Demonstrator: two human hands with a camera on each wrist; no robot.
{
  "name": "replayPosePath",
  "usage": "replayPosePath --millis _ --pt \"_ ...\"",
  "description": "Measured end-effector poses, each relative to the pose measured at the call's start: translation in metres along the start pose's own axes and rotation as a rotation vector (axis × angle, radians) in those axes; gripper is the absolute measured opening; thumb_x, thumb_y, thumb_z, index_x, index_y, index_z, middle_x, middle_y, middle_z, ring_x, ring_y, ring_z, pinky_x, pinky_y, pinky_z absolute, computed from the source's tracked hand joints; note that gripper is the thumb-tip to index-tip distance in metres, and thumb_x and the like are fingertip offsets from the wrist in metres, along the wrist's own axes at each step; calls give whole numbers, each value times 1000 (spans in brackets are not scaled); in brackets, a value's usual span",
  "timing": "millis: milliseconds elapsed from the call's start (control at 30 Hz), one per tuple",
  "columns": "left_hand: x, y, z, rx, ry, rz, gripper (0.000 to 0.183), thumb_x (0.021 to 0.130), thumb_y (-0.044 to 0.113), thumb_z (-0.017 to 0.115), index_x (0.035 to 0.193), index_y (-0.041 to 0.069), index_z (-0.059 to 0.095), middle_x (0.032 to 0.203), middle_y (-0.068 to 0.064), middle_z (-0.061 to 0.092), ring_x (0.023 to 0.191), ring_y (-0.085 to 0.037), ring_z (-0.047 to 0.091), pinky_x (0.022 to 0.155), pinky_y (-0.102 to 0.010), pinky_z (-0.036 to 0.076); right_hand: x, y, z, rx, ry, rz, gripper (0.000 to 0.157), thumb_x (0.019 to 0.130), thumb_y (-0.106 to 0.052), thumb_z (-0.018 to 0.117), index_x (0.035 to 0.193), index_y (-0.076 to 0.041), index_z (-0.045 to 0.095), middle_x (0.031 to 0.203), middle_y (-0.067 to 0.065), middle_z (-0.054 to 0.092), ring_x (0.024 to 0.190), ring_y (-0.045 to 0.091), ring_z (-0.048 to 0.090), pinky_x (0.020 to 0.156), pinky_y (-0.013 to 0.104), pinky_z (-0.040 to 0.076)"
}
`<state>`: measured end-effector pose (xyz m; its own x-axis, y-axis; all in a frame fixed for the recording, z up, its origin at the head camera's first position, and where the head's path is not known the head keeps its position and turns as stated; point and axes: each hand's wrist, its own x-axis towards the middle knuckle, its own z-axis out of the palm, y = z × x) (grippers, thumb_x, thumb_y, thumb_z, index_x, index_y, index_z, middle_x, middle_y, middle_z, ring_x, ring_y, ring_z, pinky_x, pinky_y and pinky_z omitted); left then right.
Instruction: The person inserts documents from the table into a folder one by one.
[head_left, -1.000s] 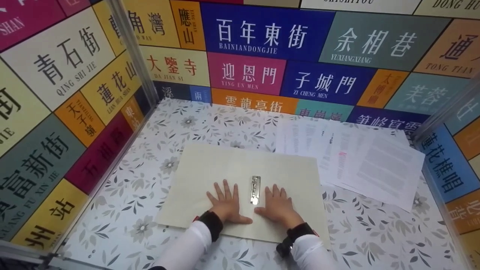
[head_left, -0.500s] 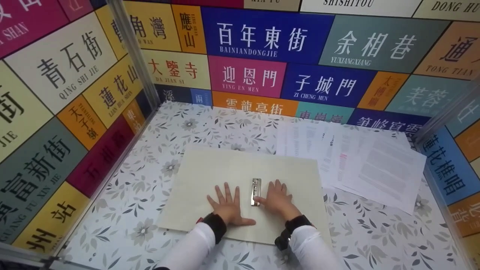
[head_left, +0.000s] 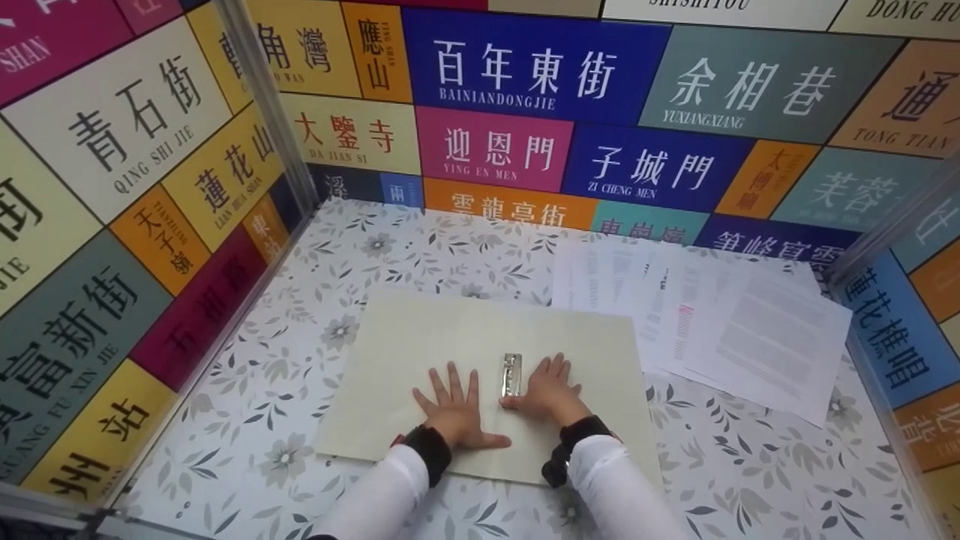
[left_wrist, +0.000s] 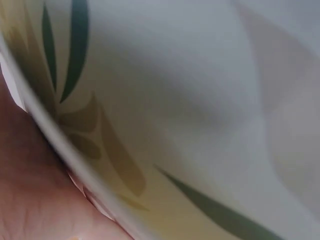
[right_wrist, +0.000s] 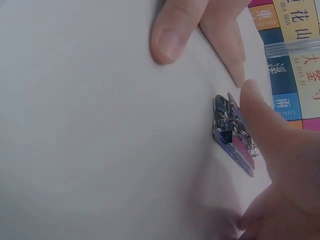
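Note:
A cream file folder (head_left: 420,330) lies spread flat on the table, with a silver metal clip (head_left: 511,371) fixed near its middle. My left hand (head_left: 456,416) rests palm down on the folder left of the clip, fingers fanned out. On the clip's other side is my right hand (head_left: 553,390), its thumb reaching across to the clip's near end and its other fingers extended over the folder. The right wrist view shows that thumb (right_wrist: 260,112) against the metal clip (right_wrist: 232,132), with the left thumb (right_wrist: 170,40) apart from it.
Several printed paper sheets (head_left: 765,345) lie fanned out at the back right, beside the folder's far right corner. The table cover (head_left: 300,390) has a leaf and flower pattern. Coloured sign-printed panels (head_left: 525,75) wall in the back and both sides.
My right thumb has moved left from beside the clip onto it, then toward its near end; the right hand has shifted slightly with it. The left hand stays nearly in place.

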<state>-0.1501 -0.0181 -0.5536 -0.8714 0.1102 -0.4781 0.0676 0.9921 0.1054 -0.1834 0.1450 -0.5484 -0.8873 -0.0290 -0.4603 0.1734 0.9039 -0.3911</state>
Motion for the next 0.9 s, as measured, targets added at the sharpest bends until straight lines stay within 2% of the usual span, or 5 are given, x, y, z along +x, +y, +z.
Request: replayPosePath --millis 567,900 --pt "-1 -1 3 -45 17 37 133 59 87 61 157 16 7 161 -23 -9 143 -52 -10 106 -76 2 0 -5 8 -72 27 48 123 75 -59 73 147 17 9 153 39 -4 144 52 0 107 74 14" --pt "1 -2 0 -45 8 21 133 58 86 62 157 18 6 160 -22 -12 143 -52 -12 106 -76 1 1 -8 6 -83 16 23 118 77 -56 72 147 16 10 154 38 -3 143 54 0 108 72 14"
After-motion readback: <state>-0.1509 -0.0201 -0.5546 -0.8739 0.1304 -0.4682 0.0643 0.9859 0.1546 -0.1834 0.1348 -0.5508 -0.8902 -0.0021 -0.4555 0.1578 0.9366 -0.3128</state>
